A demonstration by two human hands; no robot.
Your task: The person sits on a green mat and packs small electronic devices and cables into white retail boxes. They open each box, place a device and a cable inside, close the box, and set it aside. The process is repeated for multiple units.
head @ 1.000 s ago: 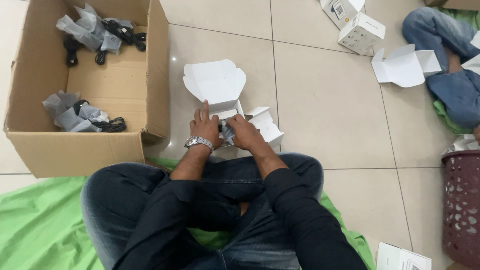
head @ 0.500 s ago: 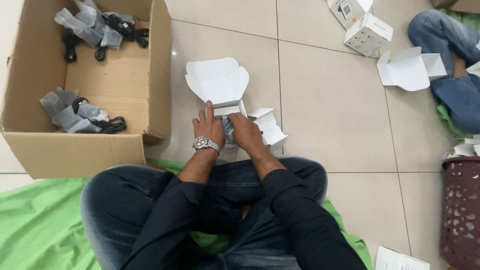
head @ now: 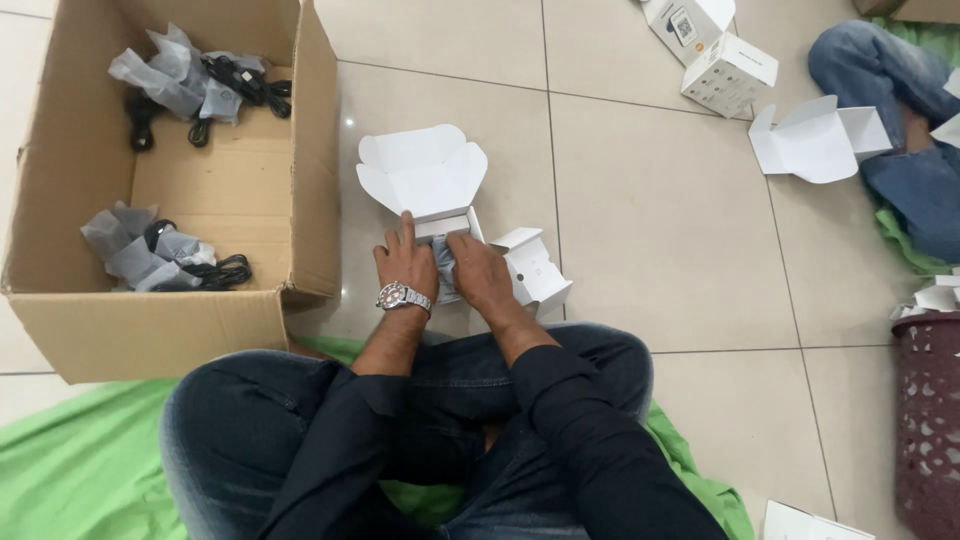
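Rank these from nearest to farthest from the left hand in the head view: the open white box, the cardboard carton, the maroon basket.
From the left hand:
1. Open white box, touching the fingers, just ahead.
2. Cardboard carton, to the left on the floor.
3. Maroon basket, far right edge.

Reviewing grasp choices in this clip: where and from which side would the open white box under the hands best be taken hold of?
Probably the side walls of the open white box, from above, one hand per side. Its lid flaps splay away from the person and would bend, and the left hand and right hand already press a wrapped item into the opening.
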